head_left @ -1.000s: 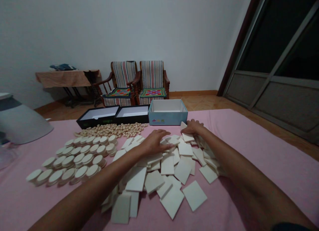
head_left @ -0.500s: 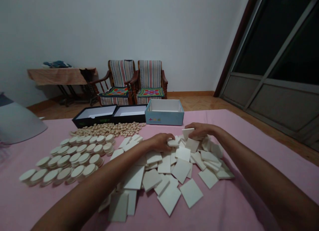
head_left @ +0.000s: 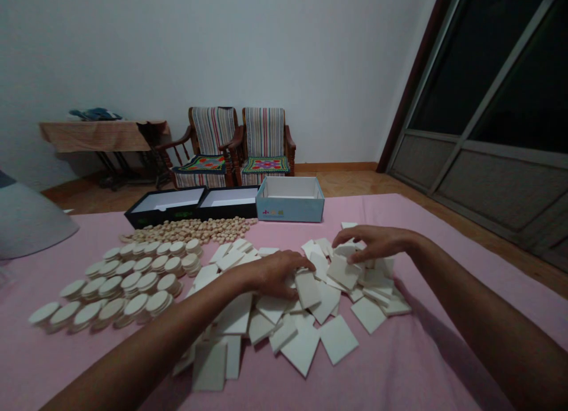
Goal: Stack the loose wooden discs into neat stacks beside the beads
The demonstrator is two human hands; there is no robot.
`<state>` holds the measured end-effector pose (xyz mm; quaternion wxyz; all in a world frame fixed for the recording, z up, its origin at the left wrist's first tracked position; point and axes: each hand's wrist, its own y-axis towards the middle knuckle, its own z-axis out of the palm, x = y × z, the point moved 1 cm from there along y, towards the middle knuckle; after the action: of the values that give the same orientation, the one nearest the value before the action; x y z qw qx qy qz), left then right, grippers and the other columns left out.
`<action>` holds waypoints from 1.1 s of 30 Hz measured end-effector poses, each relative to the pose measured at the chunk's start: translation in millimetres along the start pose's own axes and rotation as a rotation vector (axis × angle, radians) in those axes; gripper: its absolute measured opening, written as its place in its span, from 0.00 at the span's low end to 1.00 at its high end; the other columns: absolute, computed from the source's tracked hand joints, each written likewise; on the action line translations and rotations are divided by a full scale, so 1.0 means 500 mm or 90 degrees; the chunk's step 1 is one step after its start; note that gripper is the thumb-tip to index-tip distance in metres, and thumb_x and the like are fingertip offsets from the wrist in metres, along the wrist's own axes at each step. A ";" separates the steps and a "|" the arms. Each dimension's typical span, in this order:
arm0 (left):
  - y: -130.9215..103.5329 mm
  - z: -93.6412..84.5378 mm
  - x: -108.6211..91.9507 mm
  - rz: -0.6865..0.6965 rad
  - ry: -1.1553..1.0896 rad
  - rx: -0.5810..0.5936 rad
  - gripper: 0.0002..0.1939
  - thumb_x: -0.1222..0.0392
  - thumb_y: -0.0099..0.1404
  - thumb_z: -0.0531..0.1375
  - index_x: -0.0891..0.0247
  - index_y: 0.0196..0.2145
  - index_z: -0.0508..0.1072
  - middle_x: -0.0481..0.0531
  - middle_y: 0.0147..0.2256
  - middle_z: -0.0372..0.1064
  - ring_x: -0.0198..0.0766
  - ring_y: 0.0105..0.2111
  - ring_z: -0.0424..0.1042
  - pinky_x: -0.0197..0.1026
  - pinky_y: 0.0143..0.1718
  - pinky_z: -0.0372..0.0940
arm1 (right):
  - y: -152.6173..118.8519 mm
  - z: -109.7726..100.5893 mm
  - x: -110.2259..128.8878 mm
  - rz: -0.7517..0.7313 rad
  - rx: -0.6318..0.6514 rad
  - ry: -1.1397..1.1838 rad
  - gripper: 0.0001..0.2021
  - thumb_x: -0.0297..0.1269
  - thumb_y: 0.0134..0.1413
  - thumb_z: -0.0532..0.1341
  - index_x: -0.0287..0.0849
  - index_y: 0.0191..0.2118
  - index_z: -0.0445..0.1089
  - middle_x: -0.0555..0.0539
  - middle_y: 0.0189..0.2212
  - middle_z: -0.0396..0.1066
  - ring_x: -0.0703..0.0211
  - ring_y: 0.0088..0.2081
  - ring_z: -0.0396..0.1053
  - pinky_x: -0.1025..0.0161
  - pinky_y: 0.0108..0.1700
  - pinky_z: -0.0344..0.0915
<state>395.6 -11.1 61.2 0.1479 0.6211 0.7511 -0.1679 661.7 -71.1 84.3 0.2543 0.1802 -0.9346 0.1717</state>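
Note:
White square tiles (head_left: 339, 339) lie in a loose, overlapping heap on a pink cloth (head_left: 355, 387). Over the middle of the heap is my left hand (head_left: 279, 274), its thumb and fingers apart around the edge of a tilted tile (head_left: 307, 289). My right hand (head_left: 370, 243) is at the heap's right back part, fingers spread and curved down over several tiles, the fingertips near one tile (head_left: 344, 272). Neither hand has a tile clearly lifted.
Stacks of round white discs (head_left: 110, 287) stand in rows at the left. Behind them lie small wooden pieces (head_left: 199, 229), two joined black trays (head_left: 164, 207) and a light blue box (head_left: 290, 209). A grey-white cone-shaped object (head_left: 33, 222) is at the far left.
My left hand has come nearer and opened, letting go of its tile. My right hand has released the raised tile and spread its fingers. Some tiles in the middle have shifted.

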 end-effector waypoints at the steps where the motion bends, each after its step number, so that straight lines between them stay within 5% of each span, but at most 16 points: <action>1: -0.004 -0.002 -0.004 0.006 -0.001 0.009 0.31 0.62 0.51 0.64 0.57 0.54 0.64 0.54 0.50 0.66 0.43 0.49 0.66 0.45 0.50 0.60 | 0.009 -0.010 -0.021 0.047 -0.043 -0.002 0.20 0.42 0.50 0.60 0.42 0.49 0.70 0.45 0.48 0.70 0.54 0.48 0.67 0.63 0.48 0.62; 4: -0.010 -0.007 -0.016 0.012 -0.007 0.027 0.32 0.57 0.51 0.66 0.57 0.54 0.64 0.55 0.50 0.66 0.45 0.50 0.65 0.46 0.51 0.60 | 0.054 -0.026 -0.092 0.286 -0.178 -0.093 0.21 0.37 0.46 0.63 0.42 0.50 0.70 0.43 0.50 0.70 0.52 0.50 0.67 0.62 0.50 0.62; 8: -0.014 -0.015 -0.024 -0.010 -0.002 -0.021 0.28 0.50 0.57 0.63 0.59 0.54 0.65 0.57 0.50 0.66 0.46 0.50 0.65 0.47 0.51 0.60 | 0.112 -0.005 -0.163 0.375 -0.202 -0.120 0.35 0.37 0.40 0.67 0.40 0.58 0.62 0.38 0.53 0.66 0.46 0.52 0.66 0.58 0.49 0.64; 13: -0.017 -0.020 0.014 -0.093 0.054 -0.097 0.22 0.53 0.60 0.60 0.60 0.51 0.67 0.57 0.49 0.68 0.46 0.48 0.67 0.47 0.50 0.60 | 0.124 0.021 -0.190 0.419 -0.204 -0.135 0.31 0.39 0.42 0.65 0.36 0.55 0.65 0.34 0.51 0.67 0.45 0.48 0.68 0.58 0.45 0.65; 18: -0.006 -0.026 0.064 -0.162 0.021 -0.108 0.20 0.55 0.61 0.58 0.63 0.50 0.68 0.57 0.50 0.69 0.43 0.49 0.68 0.43 0.50 0.60 | 0.101 0.024 -0.186 0.398 -0.189 -0.116 0.23 0.37 0.40 0.65 0.39 0.47 0.69 0.41 0.44 0.73 0.53 0.41 0.71 0.64 0.39 0.65; 25: 0.021 -0.001 0.054 -0.154 0.045 -0.033 0.18 0.54 0.63 0.56 0.60 0.49 0.70 0.56 0.48 0.71 0.42 0.46 0.69 0.41 0.47 0.62 | 0.075 0.020 -0.160 0.352 -0.207 -0.082 0.16 0.36 0.42 0.63 0.36 0.40 0.68 0.42 0.36 0.73 0.57 0.34 0.69 0.66 0.31 0.62; 30: 0.015 0.001 0.045 -0.126 0.061 -0.032 0.16 0.56 0.64 0.55 0.62 0.48 0.71 0.57 0.46 0.72 0.43 0.45 0.70 0.43 0.47 0.62 | 0.055 -0.007 -0.094 0.225 -0.217 -0.050 0.15 0.36 0.45 0.61 0.37 0.42 0.66 0.44 0.39 0.72 0.58 0.38 0.67 0.66 0.36 0.62; 33: 0.010 -0.002 0.044 -0.123 0.058 -0.033 0.16 0.56 0.63 0.55 0.62 0.47 0.72 0.57 0.44 0.72 0.43 0.44 0.70 0.43 0.46 0.62 | 0.046 -0.006 -0.055 0.117 -0.122 -0.005 0.16 0.36 0.43 0.62 0.39 0.41 0.67 0.46 0.36 0.72 0.60 0.35 0.67 0.66 0.35 0.63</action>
<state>396.3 9.6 52.1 0.1125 0.5488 0.8176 -0.1332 675.6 -42.8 66.9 0.2499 0.0693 -0.9602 0.1034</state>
